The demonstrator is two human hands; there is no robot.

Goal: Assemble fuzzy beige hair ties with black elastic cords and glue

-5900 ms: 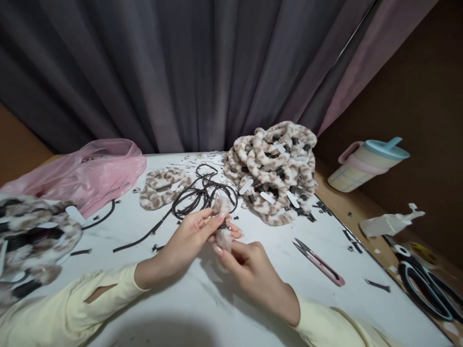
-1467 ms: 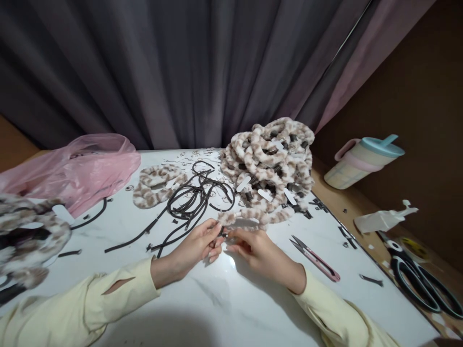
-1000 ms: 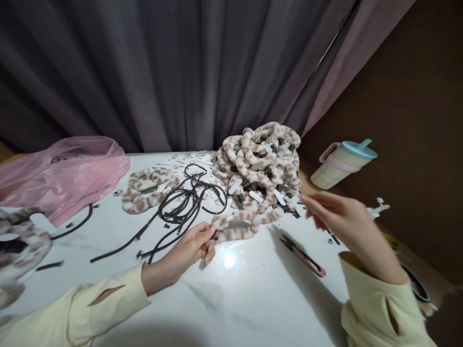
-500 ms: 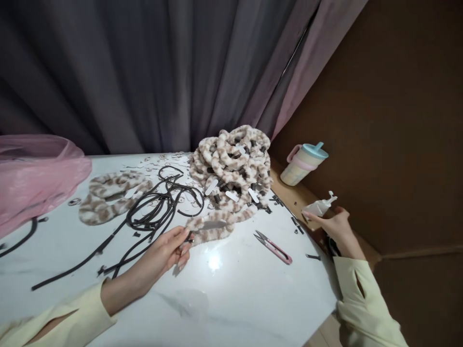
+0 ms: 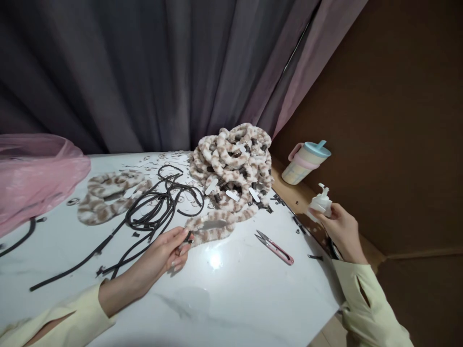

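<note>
My left hand (image 5: 167,253) pinches the dark end of a fluffy white-and-brown band (image 5: 213,234), which lies in a loop on the table beyond my fingers. Over the right edge of the table, my right hand (image 5: 343,230) is closed round a small white bottle with a thin nozzle (image 5: 321,205), held up and tilted a little. A pair of pink-handled thread snips (image 5: 275,247) lies on the table between my hands. Just past my left hand is a tangle of dark cord (image 5: 154,207).
Many similar fluffy bands, some with white tags, form a heap (image 5: 231,164) at the back. Another fluffy loop (image 5: 94,207) lies at left, beside a pink plastic bag (image 5: 39,178). A lidded cup (image 5: 304,164) stands on the wooden ledge at right. Small dark scraps (image 5: 298,225) litter the right edge.
My right hand has lifted the white bottle slightly and turned it, so its nozzle points more upward. My left hand stays almost where it was on the band.
</note>
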